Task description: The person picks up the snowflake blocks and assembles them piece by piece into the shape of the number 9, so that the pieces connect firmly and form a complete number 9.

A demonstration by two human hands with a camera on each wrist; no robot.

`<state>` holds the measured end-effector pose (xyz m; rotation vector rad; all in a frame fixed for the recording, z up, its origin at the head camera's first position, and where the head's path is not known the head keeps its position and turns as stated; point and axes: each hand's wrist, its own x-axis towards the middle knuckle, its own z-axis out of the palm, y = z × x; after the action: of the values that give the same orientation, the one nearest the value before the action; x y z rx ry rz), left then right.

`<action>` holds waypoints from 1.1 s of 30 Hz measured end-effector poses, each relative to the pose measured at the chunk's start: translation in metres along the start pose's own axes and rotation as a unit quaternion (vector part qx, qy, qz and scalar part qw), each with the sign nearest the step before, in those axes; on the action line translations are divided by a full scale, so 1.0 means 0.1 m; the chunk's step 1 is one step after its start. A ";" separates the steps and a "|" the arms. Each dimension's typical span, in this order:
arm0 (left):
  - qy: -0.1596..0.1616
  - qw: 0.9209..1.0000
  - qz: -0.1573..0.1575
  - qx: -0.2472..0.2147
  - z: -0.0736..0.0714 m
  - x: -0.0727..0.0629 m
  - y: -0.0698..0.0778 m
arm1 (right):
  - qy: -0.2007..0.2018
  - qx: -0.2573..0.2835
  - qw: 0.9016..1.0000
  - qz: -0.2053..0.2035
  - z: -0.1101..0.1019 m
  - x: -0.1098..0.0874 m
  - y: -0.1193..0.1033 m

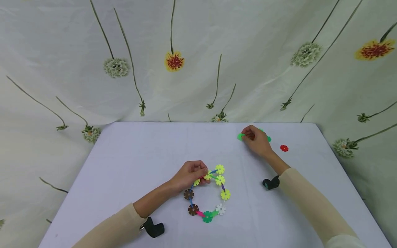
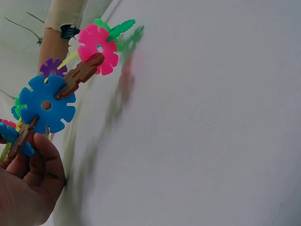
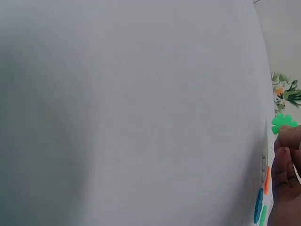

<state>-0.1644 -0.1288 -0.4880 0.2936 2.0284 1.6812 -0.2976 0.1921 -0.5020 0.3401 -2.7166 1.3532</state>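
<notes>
A ring of linked plastic snowflake discs hangs from my left hand, which pinches it at its upper left. Yellow, brown, white and green discs show in the head view. Closer up, the left wrist view shows a blue disc, a pink disc and brown ones set crosswise in their slots. Toward the back right of the table, my right hand pinches a single green snowflake disc between thumb and fingers. That green disc also shows at the right edge of the right wrist view.
A red disc lies right of my right hand, and a green disc is partly hidden behind that hand. In the right wrist view, a blue disc and an orange disc lie on the white table. Flowered cloth hangs behind.
</notes>
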 end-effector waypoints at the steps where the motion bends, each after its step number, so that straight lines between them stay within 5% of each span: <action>1: -0.001 1.000 0.002 0.000 0.00 0.00 0.00 | -0.002 0.011 1.000 -0.004 -0.01 -0.03 0.00; 17: -0.004 1.000 0.010 -0.021 0.03 0.02 0.00 | -0.115 0.158 0.980 -0.026 0.13 -0.60 -0.28; 33: 0.010 1.000 -0.006 -0.019 0.05 0.06 -0.03 | -0.152 0.218 0.964 -0.032 0.19 -0.90 -0.44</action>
<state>-0.1669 -0.1227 -0.4926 0.2532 2.0068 1.7196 -0.1999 0.1661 -0.4953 0.7138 -2.5670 2.0259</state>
